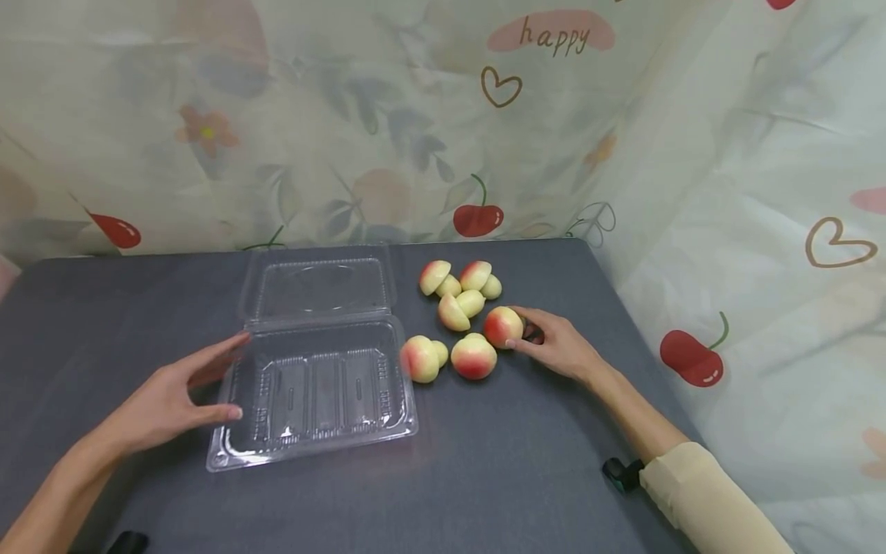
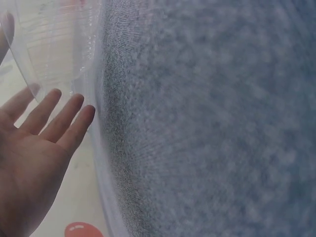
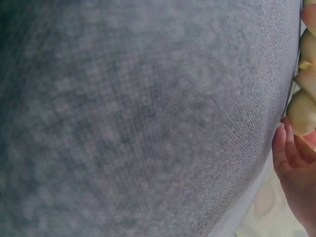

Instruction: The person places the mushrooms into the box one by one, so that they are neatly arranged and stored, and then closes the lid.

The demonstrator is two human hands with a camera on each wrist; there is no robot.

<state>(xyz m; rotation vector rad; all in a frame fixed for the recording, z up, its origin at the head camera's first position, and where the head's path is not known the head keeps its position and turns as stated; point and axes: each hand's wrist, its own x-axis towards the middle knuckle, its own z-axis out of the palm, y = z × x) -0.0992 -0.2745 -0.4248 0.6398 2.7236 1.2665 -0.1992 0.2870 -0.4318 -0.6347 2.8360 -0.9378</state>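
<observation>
A clear plastic clamshell box (image 1: 318, 454) lies on the table, its lid (image 1: 314, 317) folded back toward the wall. Along the box's left edge, my left hand (image 1: 162, 404) has its fingers stretched out and its thumb near the rim. In the left wrist view those fingers look straight beside the clear plastic. My right hand (image 1: 564, 350) holds a mushroom (image 1: 503, 327) with a red-and-cream cap between thumb and fingers. The right wrist view shows the fingertips against a pale mushroom (image 3: 302, 113); part of the hand is cut off there.
Several similar mushrooms lie in a cluster right of the box, including one (image 1: 420, 359) beside its rim and another (image 1: 474, 356) left of my right hand. The dark grey table (image 1: 484, 477) meets a patterned curtain (image 1: 304, 154) behind and to the right.
</observation>
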